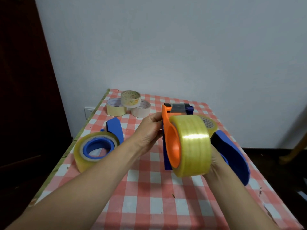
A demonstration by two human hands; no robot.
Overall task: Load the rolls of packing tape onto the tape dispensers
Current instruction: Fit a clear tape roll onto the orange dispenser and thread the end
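Left fingers point(155, 117): curled, with the thumb on top, pinching the left edge of the orange dispenser point(166, 117), which is held up above the table point(149, 205).
Left hand point(147, 131): just left of the tape roll point(194, 145), not touching the tape itself.
Right hand point(216, 163): tucked against the near right underside of the tape roll; its fingers are hidden behind the roll, so its grasp cannot be told.
Tape roll position: seated on the dispenser's orange hub, between the two hands, above the middle of the table.
Roll axis: runs left to right, with the open orange core facing left and slightly near.
Dispenser direction: the dark cutter end points far, and the blue handle point(232, 155) sweeps out to the near right.
Loaded dispenser point(114, 128): blue, lying flat on the left with a clear roll point(79, 153) round its blue hub.
Spare rolls: three at the far left, one point(130, 98) stacked on the two others point(116, 109) point(141, 111).
Partly hidden roll point(208, 123): only a sliver shows behind the held roll.
Hard to make out: the cutter's parts are dark and blurred.
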